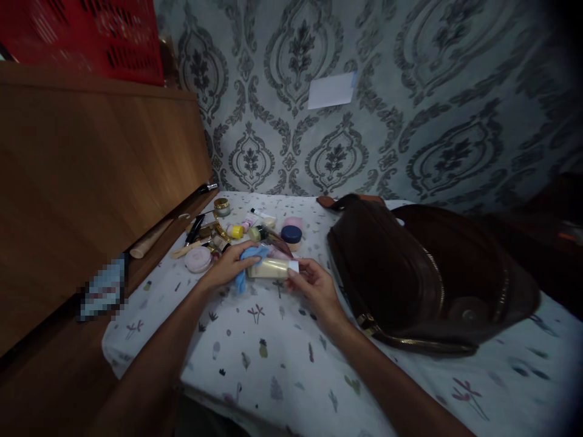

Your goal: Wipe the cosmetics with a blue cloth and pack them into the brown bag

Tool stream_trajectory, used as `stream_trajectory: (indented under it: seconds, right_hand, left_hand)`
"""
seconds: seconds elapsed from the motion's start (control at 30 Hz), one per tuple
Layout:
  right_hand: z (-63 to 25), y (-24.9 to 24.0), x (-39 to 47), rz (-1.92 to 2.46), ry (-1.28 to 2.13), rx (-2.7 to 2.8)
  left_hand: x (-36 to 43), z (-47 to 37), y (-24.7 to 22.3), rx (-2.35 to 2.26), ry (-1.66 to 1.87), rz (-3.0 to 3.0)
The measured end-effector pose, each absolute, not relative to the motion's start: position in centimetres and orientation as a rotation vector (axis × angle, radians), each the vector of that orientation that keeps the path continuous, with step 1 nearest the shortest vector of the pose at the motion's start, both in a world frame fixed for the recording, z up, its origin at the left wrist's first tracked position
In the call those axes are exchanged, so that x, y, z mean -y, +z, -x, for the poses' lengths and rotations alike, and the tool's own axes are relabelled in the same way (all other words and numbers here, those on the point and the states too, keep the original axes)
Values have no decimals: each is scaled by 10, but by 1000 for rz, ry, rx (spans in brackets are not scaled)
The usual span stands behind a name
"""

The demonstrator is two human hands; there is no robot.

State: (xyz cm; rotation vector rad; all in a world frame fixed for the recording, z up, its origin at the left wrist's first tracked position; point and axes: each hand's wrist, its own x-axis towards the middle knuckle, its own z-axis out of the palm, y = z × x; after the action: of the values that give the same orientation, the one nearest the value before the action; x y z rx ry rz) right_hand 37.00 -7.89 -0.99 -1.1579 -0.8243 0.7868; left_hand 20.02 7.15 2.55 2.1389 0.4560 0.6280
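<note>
My left hand is closed on a light blue cloth, which touches the left end of a pale yellow tube. The tube lies sideways, its white cap to the right. My right hand pinches the tube at that cap. Just behind my hands are a dark blue-lidded jar, a pink item and a small yellow-capped bottle. A round pale pink compact sits left of my left hand.
A dark brown leather bag stands open on the right of the patterned tablecloth. More cosmetics and a gold-lidded jar lie at the back left. A wooden cabinet bears a red basket at the left. Patterned wall behind.
</note>
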Motion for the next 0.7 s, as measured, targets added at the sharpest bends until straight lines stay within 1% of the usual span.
stream_trajectory:
  seconds: [0.2, 0.37, 0.53, 0.6, 0.7]
  right_hand:
    - [-371, -9, 81, 1192, 835, 755]
    - [-371, -11, 80, 1224, 784, 772]
    - [-371, -11, 80, 1239, 798, 697]
    - [-370, -10, 81, 1235, 826, 670]
    - [-370, -7, 83, 1212, 864, 670]
  left_hand:
    - [-61, -205, 25, -483, 728, -2274]
    - [-48, -207, 25, -513, 843, -2654]
    - [-36, -210, 28, -243, 658, -2883]
    - [-35, -211, 27, -261, 582, -2896]
    - [-39, -210, 23, -302, 564, -2855]
